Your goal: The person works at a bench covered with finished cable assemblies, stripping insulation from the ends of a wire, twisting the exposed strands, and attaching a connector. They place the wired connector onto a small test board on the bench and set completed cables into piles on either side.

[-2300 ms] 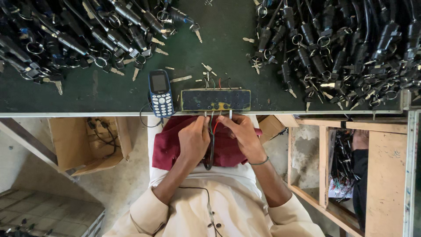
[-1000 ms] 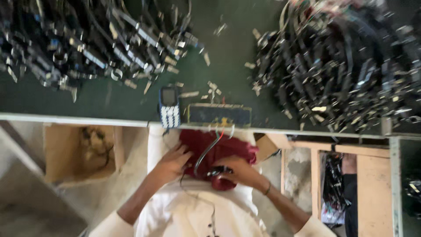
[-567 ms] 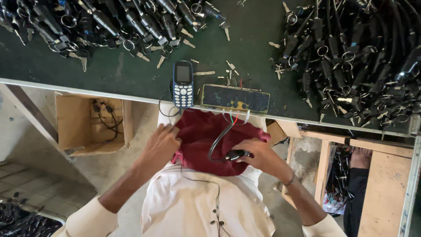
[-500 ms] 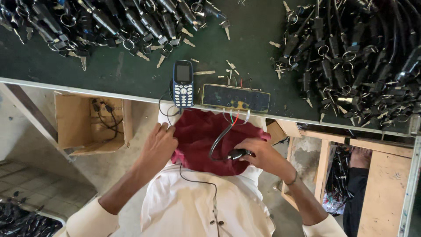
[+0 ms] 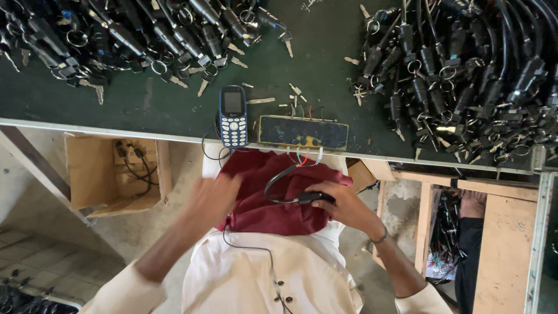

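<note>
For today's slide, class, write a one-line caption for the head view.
Right hand grips a black cable part over a maroon cloth; left hand, blurred, rests on the cloth below the green bench.

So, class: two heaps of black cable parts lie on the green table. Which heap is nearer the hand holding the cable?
The right heap. The right hand grips the black cable on that side; the left heap lies across the table, beyond the phone.

A dark green table (image 5: 325, 70) is carrying two big heaps of black cables with keys and rings — one heap (image 5: 133, 35) lying at the far left, the other (image 5: 465, 75) at the right. Between them, near the front edge, a blue phone (image 5: 233, 116) is lying just beside a small flat box (image 5: 303, 132) with coloured wires — loose keys (image 5: 296, 93) scattered around.
</note>
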The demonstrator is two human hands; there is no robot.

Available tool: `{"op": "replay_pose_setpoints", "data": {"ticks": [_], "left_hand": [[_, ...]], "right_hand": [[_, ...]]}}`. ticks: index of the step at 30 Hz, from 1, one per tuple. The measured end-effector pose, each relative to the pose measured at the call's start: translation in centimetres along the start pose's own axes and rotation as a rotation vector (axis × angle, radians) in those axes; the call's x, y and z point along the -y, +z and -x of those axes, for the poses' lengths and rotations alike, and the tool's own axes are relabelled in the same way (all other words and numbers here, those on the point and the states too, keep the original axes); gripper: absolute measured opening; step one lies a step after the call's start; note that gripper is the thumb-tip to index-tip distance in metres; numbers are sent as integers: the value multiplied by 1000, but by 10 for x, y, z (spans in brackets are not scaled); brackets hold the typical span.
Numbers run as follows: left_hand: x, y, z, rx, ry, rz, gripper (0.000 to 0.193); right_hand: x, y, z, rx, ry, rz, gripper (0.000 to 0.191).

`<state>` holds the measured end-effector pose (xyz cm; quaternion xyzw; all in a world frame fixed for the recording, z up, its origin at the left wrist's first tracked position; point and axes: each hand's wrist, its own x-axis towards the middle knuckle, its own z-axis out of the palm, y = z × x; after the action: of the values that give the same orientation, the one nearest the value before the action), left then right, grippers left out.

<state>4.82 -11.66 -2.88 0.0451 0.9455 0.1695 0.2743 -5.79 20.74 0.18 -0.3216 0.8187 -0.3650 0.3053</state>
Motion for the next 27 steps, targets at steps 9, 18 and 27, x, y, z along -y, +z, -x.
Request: {"op": "replay_pose_setpoints", "data": {"ticks": [9,18,27], "left_hand": [[-1,46,-111,-287,117,-185,32],[-26,-6,-16,-510,241,-258,47],[-126,-25,-5,-717,516,-117,63]], "right_hand": [[-12,3,9,48,301,-98,35],[-8,4,9,19,382,-184,49],[-18,6,25,-37,-60,-366,41]]}}
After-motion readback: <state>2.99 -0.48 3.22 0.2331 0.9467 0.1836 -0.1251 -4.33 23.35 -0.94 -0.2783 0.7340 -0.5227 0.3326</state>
